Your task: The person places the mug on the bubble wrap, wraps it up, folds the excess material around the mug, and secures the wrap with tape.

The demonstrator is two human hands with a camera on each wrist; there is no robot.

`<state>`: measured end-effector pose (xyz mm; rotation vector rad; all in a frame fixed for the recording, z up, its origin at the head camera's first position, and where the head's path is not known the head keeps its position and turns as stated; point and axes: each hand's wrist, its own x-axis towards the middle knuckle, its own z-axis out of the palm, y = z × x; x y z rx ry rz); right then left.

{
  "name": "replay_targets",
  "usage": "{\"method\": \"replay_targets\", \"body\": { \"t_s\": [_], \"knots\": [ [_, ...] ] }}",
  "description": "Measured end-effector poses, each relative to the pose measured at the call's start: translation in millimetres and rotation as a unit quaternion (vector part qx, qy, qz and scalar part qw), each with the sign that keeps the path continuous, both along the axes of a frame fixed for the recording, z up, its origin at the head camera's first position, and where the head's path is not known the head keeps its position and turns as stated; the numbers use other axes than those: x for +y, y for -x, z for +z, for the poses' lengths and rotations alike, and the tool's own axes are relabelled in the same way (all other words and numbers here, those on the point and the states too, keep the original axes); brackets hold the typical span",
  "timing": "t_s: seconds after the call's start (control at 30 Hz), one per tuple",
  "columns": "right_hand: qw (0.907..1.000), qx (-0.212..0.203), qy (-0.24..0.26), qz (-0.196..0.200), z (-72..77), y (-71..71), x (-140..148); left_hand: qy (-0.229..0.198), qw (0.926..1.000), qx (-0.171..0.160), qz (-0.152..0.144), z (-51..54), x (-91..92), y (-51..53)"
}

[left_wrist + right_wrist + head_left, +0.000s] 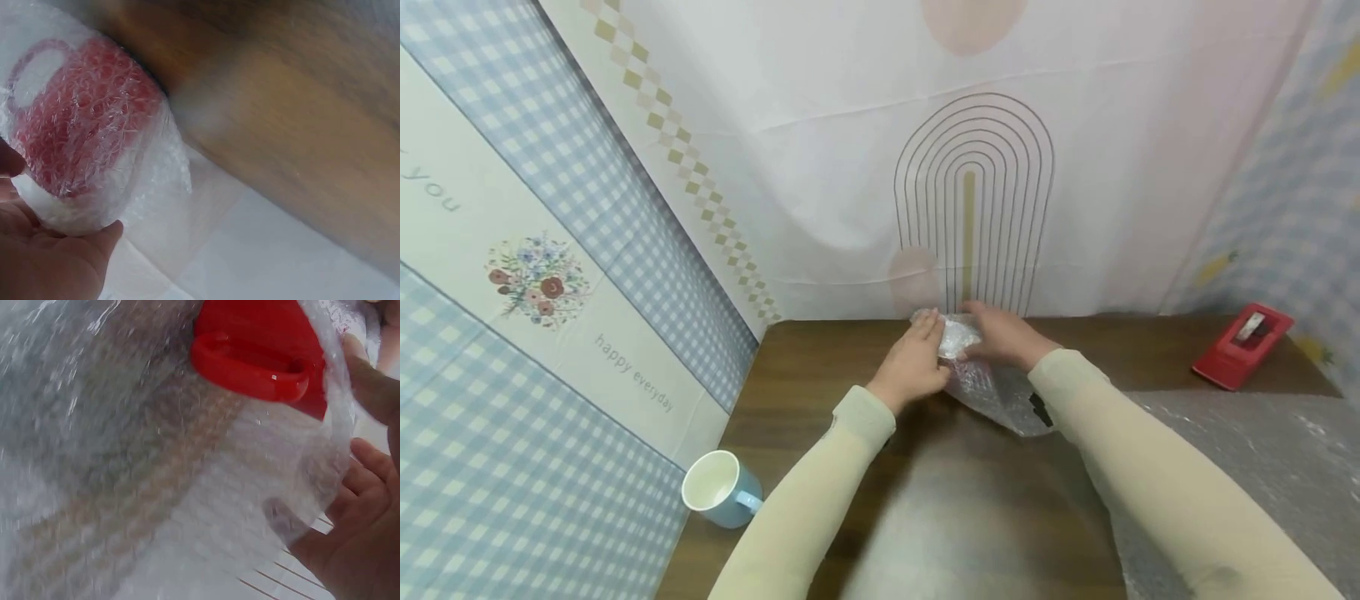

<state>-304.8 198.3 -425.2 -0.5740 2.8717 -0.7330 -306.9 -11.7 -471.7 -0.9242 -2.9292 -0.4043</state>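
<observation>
**At the far edge of a table (pixel 820 350), two hands hold a red mug (pixel 265 322) in bubble wrap (pixel 958 335)**

The red mug is between the person's hands, inside the crinkled, see-through wrap. Its colour shows hazily from the left wrist; from the right wrist, part of its side and its handle (pixel 250 374) show bright and clear. Whether the mug touches the table cannot be told.

To the mug's left, the left hand (pixel 912 364) is curled round the wrapped end, fingers and thumb on the film. To its right, the right hand (pixel 1006 337) grips the wrap, with film between thumb and fingers. The hands are close together but apart, the wrap showing between them. A loose flap of wrap spreads from the mug towards the viewer, below the right hand.

Well to the left of the red mug and nearer the viewer stands a blue mug (pixel 730 502), pale inside. Well to the red mug's right is a red dispenser (pixel 1228 354); in front of that, a broad clear sheet (pixel 1247 450) covers the table. Behind the red mug hangs a white cloth (pixel 820 175) printed with nested arches.
</observation>
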Motion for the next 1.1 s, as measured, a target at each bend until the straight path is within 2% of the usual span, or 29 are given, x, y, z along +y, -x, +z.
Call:
{"method": "replay_targets", "body": {
  "t_s": [0.13, 0.23, 0.33, 0.43, 0.53, 0.6, 0.7, 0.8, 0.9, 1.03, 1.1],
  "knots": [
    [0.9974, 0.062, -0.026, 0.023, 8.4, -7.7, -1, 0.040, 0.9985, 0.036, 0.011, 1.0, 5.7, 2.0],
    [0.9933, 0.085, -0.059, 0.052, 14.6, -12.0, -4, 0.058, 0.9971, 0.048, 0.013, 5.6, 7.4, 4.8],
    [0.9918, 0.081, -0.078, 0.060, 17.5, -12.4, -7, 0.042, 0.9986, 0.029, 0.010, 12.2, 5.0, 6.5],
    [0.9925, 0.070, -0.086, 0.052, 17.0, -9.7, -6, -0.015, 0.9998, -0.010, -0.003, 18.9, -0.9, 7.2],
    [0.9925, 0.061, -0.095, 0.047, 14.2, -5.9, -3, -0.062, 0.9969, -0.044, -0.020, 25.7, -8.5, 7.0],
    [0.9924, 0.057, -0.096, 0.052, 12.1, -3.6, 0, -0.063, 0.9961, -0.051, -0.033, 30.3, -13.7, 6.9],
    [0.9914, 0.057, -0.096, 0.068, 8.7, -1.4, 3, -0.033, 0.9971, -0.034, -0.059, 35.2, -18.4, 9.8],
    [0.9916, 0.047, -0.089, 0.081, 5.3, -1.8, 5, -0.008, 0.9961, -0.031, -0.083, 37.9, -20.1, 15.8],
    [0.9951, 0.009, -0.047, 0.087, 3.5, -4.0, 16, 0.002, 0.9939, -0.054, -0.096, 37.5, -21.3, 22.4],
    [0.9978, -0.035, 0.037, 0.042, 4.1, -6.7, 60, 0.004, 0.9917, -0.062, -0.112, 35.1, -23.0, 26.3],
    [0.9979, -0.045, 0.047, 0.006, 2.1, -9.4, 90, 0.002, 0.9913, -0.055, -0.119, 34.5, -22.6, 25.8]
  ]
}}
